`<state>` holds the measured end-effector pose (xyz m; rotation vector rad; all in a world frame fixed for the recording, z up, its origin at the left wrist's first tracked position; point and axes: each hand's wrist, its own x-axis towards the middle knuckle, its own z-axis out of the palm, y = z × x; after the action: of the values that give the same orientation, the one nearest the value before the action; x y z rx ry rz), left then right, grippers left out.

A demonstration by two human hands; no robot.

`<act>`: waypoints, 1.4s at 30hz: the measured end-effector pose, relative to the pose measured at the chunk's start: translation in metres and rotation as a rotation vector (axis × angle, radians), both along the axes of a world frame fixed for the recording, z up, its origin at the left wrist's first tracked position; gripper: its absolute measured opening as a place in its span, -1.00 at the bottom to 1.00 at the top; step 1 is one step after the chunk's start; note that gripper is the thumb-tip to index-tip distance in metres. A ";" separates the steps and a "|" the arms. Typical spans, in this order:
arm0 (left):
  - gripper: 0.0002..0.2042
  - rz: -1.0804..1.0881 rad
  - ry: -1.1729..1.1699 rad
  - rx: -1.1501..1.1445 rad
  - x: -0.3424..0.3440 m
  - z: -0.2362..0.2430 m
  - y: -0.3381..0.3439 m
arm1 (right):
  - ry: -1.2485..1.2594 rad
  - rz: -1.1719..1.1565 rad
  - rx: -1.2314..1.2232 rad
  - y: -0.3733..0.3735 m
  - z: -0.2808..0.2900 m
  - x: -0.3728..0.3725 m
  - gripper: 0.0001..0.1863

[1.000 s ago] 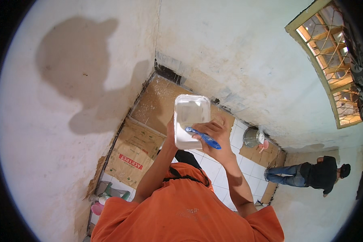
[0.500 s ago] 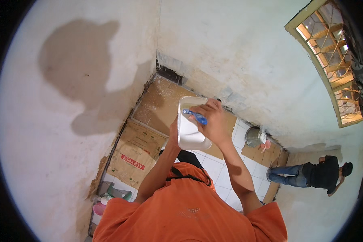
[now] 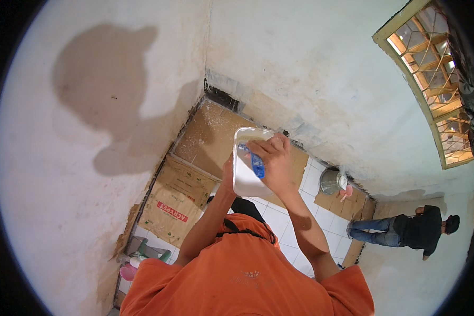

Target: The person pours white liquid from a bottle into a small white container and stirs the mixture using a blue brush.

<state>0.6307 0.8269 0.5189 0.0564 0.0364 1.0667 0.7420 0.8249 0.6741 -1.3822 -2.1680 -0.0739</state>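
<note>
A white rectangular tub point(image 3: 243, 184) with rounded corners is held up in front of my chest, tilted so that I look into its open top. My left hand point(image 3: 228, 173) supports its left side, the fingers mostly hidden behind the wall. Inside the tub's opening my right hand point(image 3: 275, 162) is closed round a blue-handled tool point(image 3: 257, 165), its handle pointing toward me. The working end sits low in the tub by the far left corner, too small to tell its kind. Pale material lies inside the tub.
Walls meet in a corner ahead. Brown cardboard point(image 3: 174, 199) covers part of the white tile floor point(image 3: 274, 221). A metal bucket point(image 3: 330, 181) and a pink dipper point(image 3: 346, 193) stand at right. Another person point(image 3: 418, 229) stands by the right wall, below a barred window point(image 3: 432, 79).
My right hand has turned, swinging the blue handle from slanting rightward to pointing more toward me. The tub stays nearly in place. The other person's arm has shifted.
</note>
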 end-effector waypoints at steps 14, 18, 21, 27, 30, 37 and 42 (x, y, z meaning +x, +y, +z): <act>-0.50 0.045 0.123 0.123 -0.012 0.022 -0.003 | 0.042 -0.020 -0.040 -0.022 0.004 0.005 -0.72; -0.58 0.058 0.153 0.000 -0.011 0.001 -0.007 | -0.022 -0.036 0.013 -0.010 0.002 0.005 -0.72; -0.61 0.057 0.176 -0.027 -0.005 -0.008 -0.007 | -0.014 -0.031 0.035 -0.004 -0.001 0.001 -0.72; -0.63 0.021 0.035 0.012 -0.007 0.002 -0.003 | 0.007 0.001 -0.018 0.002 -0.015 -0.003 -0.73; -0.60 0.018 0.118 -0.029 -0.008 -0.017 -0.004 | 0.047 0.047 -0.045 -0.004 -0.014 -0.002 -0.75; -0.51 -0.020 0.059 -0.067 -0.006 0.017 -0.002 | 0.047 0.081 -0.267 -0.021 -0.010 0.004 -0.82; -0.51 -0.034 0.001 -0.073 -0.006 -0.002 0.003 | 0.254 0.092 -0.298 -0.020 -0.014 0.014 -0.84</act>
<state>0.6247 0.8302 0.5168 -0.0085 0.0747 1.0301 0.7560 0.8046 0.6605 -1.3614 -2.0812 0.4529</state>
